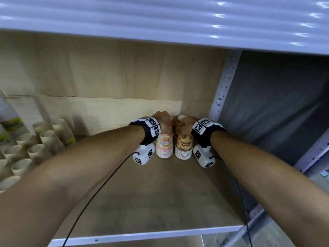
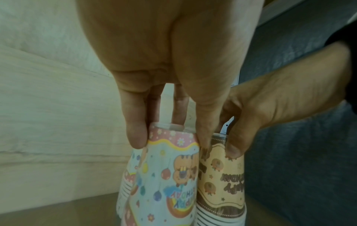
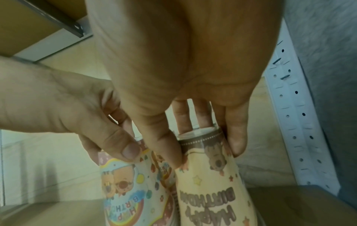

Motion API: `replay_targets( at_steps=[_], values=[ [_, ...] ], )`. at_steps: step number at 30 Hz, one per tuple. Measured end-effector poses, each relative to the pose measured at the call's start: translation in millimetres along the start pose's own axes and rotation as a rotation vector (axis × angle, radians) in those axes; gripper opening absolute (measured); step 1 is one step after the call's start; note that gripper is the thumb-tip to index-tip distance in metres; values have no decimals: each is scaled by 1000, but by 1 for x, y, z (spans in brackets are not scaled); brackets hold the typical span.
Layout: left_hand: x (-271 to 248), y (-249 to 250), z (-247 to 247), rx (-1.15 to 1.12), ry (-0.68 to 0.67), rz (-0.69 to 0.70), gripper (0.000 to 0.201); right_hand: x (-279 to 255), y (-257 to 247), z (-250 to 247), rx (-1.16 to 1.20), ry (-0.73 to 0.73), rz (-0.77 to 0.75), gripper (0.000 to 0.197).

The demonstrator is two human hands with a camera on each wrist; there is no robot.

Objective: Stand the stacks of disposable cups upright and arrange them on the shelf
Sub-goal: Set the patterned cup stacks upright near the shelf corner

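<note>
Our left hand (image 1: 162, 120) pinches the pink cup stack (image 1: 164, 146) and our right hand (image 1: 187, 123) the brown cup stack (image 1: 183, 147), both upright and touching, deep on the shelf (image 1: 160, 193). A hasty release could topple either onto its neighbour.

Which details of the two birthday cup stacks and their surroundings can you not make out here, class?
- Head view: tops of the pink stack and brown stack, covered by the left hand and right hand.
- Head view: a further stack behind, mostly hidden by both hands.
- Wrist views: stack rims, cut off by the lower edge.
- Head view: bottle label, blurred.
</note>
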State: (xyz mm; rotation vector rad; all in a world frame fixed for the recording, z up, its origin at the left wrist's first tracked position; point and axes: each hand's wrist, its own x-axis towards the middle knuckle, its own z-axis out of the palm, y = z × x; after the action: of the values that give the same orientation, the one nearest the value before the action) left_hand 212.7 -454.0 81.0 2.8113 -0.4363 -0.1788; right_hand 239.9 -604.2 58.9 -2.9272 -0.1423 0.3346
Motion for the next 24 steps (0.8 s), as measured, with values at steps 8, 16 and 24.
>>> replay_targets(
  at_steps=[8, 16, 24],
  values=[
    [8, -1, 4, -53, -1, -10, 47, -7, 3, 2, 92, 1, -47, 33],
    [8, 0, 10, -41, -18, -23, 40, -9, 6, 11, 104, 101, -97, 32],
    [4, 1, 10, -52, -14, -4, 40, -10, 10, 12, 151, 142, -88, 32]
  ],
)
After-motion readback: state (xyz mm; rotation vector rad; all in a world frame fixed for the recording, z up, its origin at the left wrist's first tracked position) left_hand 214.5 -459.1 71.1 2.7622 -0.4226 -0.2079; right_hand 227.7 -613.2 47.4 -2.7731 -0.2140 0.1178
